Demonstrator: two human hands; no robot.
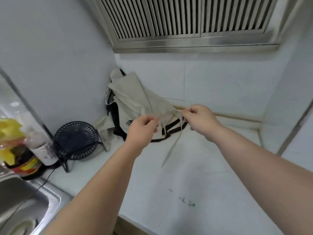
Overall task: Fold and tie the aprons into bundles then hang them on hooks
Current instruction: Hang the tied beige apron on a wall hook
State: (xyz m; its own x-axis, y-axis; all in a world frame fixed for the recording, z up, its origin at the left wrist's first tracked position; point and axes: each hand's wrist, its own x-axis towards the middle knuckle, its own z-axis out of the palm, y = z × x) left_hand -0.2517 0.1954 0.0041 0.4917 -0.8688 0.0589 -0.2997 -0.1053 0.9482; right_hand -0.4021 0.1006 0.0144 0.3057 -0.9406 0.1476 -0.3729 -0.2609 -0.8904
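The person's left hand (143, 127) and right hand (200, 120) are raised over the white counter (211, 175), each with fingers curled and pinching part of a beige apron (132, 99), the right one gripping a thin beige strap (171, 146) whose loose end trails down toward the counter. The apron is heaped in the back corner against the wall, with black straps showing under it. A small black fan (76, 139) stands to its left, just beside a steel sink (25, 200).
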